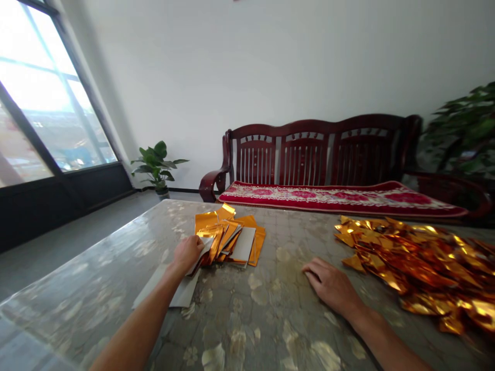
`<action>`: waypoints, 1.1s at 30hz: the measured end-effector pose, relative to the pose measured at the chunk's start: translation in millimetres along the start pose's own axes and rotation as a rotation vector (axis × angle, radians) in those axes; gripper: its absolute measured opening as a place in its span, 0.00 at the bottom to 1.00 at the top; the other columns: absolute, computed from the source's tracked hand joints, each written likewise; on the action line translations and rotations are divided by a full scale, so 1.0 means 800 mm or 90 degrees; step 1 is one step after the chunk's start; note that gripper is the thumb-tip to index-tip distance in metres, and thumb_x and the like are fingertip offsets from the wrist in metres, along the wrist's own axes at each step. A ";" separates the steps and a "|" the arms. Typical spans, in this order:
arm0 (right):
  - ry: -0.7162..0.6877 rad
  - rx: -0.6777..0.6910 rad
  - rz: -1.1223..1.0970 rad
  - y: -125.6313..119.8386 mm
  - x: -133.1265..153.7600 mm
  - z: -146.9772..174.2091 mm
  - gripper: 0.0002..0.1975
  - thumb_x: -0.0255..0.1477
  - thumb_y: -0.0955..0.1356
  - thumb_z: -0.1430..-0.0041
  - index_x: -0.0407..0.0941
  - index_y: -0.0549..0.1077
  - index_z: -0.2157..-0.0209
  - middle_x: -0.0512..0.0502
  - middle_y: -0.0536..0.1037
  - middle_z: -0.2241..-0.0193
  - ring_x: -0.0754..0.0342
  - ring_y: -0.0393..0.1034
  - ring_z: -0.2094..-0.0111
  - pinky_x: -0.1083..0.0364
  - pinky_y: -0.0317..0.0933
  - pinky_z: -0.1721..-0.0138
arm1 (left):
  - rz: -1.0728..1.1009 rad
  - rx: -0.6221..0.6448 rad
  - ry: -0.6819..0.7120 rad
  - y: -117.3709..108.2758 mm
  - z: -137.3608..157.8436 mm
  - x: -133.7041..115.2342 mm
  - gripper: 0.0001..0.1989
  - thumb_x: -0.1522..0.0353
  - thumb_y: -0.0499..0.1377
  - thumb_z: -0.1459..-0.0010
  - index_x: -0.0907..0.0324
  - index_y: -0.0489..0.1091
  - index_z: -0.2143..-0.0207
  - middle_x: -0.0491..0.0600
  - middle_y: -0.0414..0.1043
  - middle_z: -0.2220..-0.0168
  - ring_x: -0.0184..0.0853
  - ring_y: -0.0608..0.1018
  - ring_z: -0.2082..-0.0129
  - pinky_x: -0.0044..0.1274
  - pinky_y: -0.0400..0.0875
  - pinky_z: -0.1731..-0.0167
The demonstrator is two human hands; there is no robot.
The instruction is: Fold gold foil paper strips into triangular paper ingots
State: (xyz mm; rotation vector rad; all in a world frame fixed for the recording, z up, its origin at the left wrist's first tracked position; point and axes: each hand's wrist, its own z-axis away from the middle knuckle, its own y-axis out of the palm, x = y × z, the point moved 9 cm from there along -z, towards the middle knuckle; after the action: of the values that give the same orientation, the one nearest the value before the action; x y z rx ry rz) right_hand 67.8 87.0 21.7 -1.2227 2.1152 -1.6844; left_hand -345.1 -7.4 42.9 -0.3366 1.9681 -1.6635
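My left hand (189,252) is closed on the edge of a sheet of foil paper (206,246) at the near left of a loose stack. The stack of gold foil paper (220,238) fans out in the middle of the table, some sheets showing a pale grey back. Under my left wrist lie pale sheets (184,292), partly hidden by the forearm. My right hand (328,282) is on or just above the tabletop, fingers curled together, with nothing visible in them. To its right spreads a big heap of folded gold foil pieces (406,257).
The table (247,330) has a glossy, flower-patterned cover. Behind it stands a dark red wooden bench (305,154) with a red floral seat cover (309,196). A potted plant (157,162) is at the back left, leafy foliage (464,129) at the right, and a window (50,98) at the left.
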 end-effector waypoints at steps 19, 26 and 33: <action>0.002 0.005 -0.046 -0.004 -0.002 0.002 0.13 0.30 0.61 0.39 0.50 0.77 0.65 0.47 0.78 0.64 0.51 0.74 0.61 0.54 0.63 0.60 | -0.051 -0.009 0.032 -0.012 0.005 -0.009 0.11 0.66 0.50 0.40 0.57 0.72 0.67 0.52 0.78 0.64 0.39 0.78 0.65 0.24 0.60 0.71; 0.004 0.013 -0.045 -0.002 -0.003 0.003 0.13 0.29 0.60 0.38 0.49 0.77 0.64 0.47 0.77 0.63 0.51 0.73 0.60 0.54 0.63 0.60 | -0.069 -0.005 -0.008 -0.005 0.011 -0.027 0.26 0.52 0.53 0.41 0.63 0.72 0.53 0.65 0.74 0.51 0.52 0.77 0.53 0.29 0.67 0.63; 0.007 0.013 -0.045 -0.003 -0.002 0.002 0.13 0.29 0.60 0.38 0.49 0.77 0.64 0.48 0.77 0.63 0.51 0.73 0.60 0.55 0.62 0.61 | -0.065 0.013 -0.023 -0.005 0.014 -0.035 0.15 0.63 0.52 0.40 0.61 0.74 0.60 0.65 0.77 0.58 0.53 0.79 0.58 0.32 0.68 0.66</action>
State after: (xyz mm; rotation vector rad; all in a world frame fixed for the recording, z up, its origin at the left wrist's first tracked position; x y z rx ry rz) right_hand 71.2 86.6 22.4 -1.2985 2.0793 -1.7416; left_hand -316.4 -3.4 52.4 -0.4635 1.9359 -1.7275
